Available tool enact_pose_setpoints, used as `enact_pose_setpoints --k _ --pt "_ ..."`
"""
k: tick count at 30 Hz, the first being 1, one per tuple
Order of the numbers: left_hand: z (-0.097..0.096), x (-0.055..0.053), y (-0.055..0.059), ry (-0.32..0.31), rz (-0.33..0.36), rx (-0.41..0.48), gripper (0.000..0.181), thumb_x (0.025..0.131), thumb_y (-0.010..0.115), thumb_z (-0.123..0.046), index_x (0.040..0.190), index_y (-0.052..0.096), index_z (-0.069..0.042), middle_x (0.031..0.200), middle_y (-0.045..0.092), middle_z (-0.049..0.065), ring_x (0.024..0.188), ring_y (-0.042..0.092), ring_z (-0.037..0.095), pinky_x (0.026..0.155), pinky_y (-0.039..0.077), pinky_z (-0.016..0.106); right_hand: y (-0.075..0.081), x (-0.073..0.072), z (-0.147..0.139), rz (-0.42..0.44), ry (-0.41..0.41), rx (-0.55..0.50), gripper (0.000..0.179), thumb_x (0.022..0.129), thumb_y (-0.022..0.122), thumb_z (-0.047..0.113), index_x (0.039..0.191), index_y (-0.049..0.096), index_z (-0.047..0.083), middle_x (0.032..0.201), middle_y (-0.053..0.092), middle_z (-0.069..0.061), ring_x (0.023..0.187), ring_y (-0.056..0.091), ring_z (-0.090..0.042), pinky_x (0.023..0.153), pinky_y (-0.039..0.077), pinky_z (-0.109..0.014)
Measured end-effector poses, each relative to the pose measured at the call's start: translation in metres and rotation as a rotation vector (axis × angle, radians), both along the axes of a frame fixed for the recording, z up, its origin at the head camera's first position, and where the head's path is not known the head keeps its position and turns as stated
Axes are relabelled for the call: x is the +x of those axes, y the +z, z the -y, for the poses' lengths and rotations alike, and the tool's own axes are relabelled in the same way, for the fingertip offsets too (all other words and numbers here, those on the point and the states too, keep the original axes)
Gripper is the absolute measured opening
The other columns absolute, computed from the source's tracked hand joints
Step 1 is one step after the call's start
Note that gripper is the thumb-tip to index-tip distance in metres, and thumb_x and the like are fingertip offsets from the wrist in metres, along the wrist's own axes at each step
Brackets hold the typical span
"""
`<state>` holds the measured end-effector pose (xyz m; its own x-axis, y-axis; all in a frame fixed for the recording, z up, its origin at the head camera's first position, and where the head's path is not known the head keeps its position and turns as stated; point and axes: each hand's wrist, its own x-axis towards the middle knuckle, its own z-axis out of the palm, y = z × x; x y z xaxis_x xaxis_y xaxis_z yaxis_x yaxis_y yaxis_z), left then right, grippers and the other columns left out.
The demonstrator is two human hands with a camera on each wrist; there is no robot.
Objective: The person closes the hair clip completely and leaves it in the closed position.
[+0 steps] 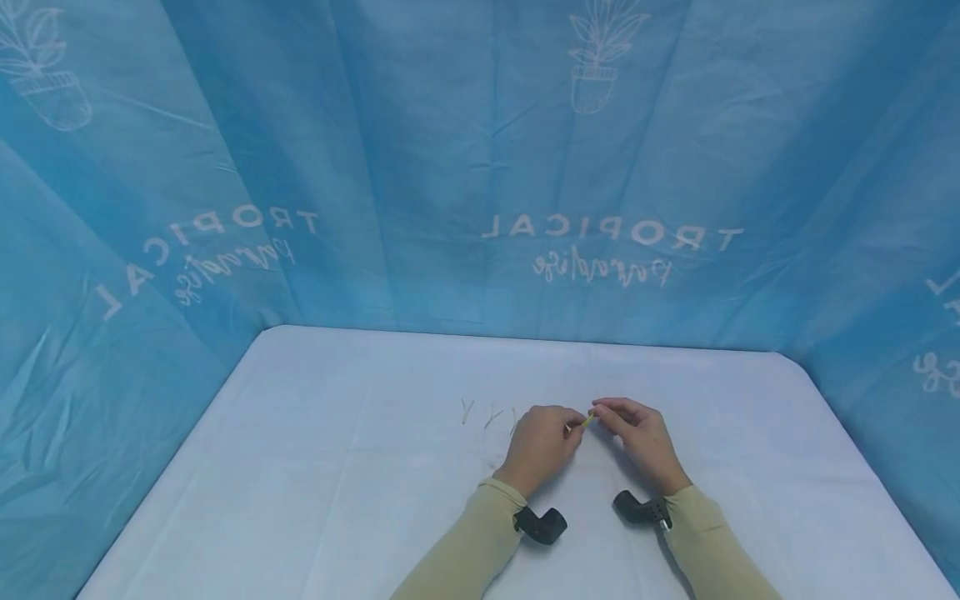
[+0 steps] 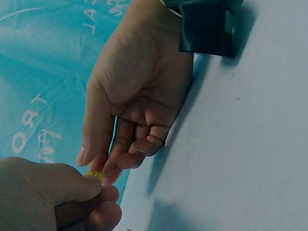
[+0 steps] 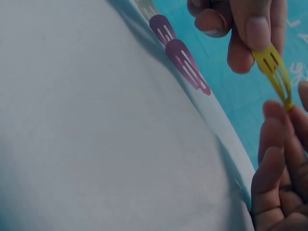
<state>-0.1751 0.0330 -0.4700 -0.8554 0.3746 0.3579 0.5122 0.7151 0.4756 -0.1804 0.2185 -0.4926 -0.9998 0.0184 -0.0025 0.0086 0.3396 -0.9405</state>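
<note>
A yellow snap hair clip (image 3: 270,67) is held between both hands above the table. My left hand (image 1: 540,443) pinches its wide end between thumb and fingers. At the narrow end, the fingertips of my right hand (image 1: 645,440) pinch the tip. In the head view the clip (image 1: 588,420) is a small yellow strip; in the left wrist view fingers cover most of it. Purple hair clips (image 3: 183,62) and a pale one (image 3: 147,6) lie on the table, to the left of my left hand.
The table (image 1: 337,467) has a white cover. Blue curtains (image 1: 420,167) printed with white lettering and potted plants stand around its back and sides. A black camera (image 1: 542,527) sits on the left wrist, another black camera (image 1: 637,507) on the right.
</note>
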Motion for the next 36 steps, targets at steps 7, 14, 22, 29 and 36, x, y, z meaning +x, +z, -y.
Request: enact_pose_setpoints --k 7,14,22,29,36 --pt "-0.001 0.002 -0.001 0.006 -0.087 -0.067 0.012 0.091 0.074 -0.019 0.101 0.080 -0.018 0.089 0.077 -0.007 0.070 0.063 -0.002 0.066 0.047 0.013 -0.002 0.000 0.001 -0.021 -0.005 0.047 0.035 0.096 0.071 0.028 0.119 0.070 0.001 0.113 0.071 -0.013 0.088 0.061 -0.012 0.072 0.051 -0.025" --pt "-0.004 0.004 -0.002 0.023 -0.087 -0.079 0.010 0.089 0.077 -0.022 0.098 0.081 -0.019 0.088 0.076 -0.008 0.071 0.065 -0.001 0.065 0.047 0.013 -0.003 0.000 0.000 -0.042 0.005 0.107 0.034 0.096 0.071 0.027 0.119 0.071 0.003 0.116 0.071 -0.012 0.089 0.062 -0.015 0.073 0.050 -0.025" --pt "-0.009 0.005 -0.005 0.056 -0.091 -0.131 0.009 0.088 0.078 -0.025 0.095 0.080 -0.020 0.086 0.075 -0.008 0.075 0.068 0.005 0.063 0.049 0.017 -0.006 -0.001 0.005 -0.124 0.000 0.240 0.030 0.097 0.069 0.026 0.116 0.073 0.004 0.116 0.072 -0.013 0.108 0.066 -0.027 0.084 0.051 -0.026" --pt "-0.014 0.005 -0.008 0.061 -0.052 -0.149 0.010 0.088 0.078 -0.025 0.094 0.079 -0.018 0.084 0.074 -0.007 0.074 0.068 0.006 0.064 0.049 0.018 -0.004 0.000 0.004 -0.115 0.035 0.291 0.028 0.099 0.066 0.022 0.119 0.072 0.004 0.119 0.071 -0.014 0.116 0.063 -0.033 0.098 0.048 -0.049" --pt "-0.020 0.006 -0.006 0.091 -0.047 -0.173 0.009 0.088 0.078 -0.027 0.090 0.079 -0.018 0.078 0.072 -0.008 0.068 0.065 0.006 0.059 0.047 0.018 0.000 -0.002 0.003 -0.062 0.095 0.361 0.033 0.101 0.062 0.025 0.125 0.069 0.003 0.126 0.067 -0.017 0.124 0.057 -0.038 0.103 0.043 -0.055"
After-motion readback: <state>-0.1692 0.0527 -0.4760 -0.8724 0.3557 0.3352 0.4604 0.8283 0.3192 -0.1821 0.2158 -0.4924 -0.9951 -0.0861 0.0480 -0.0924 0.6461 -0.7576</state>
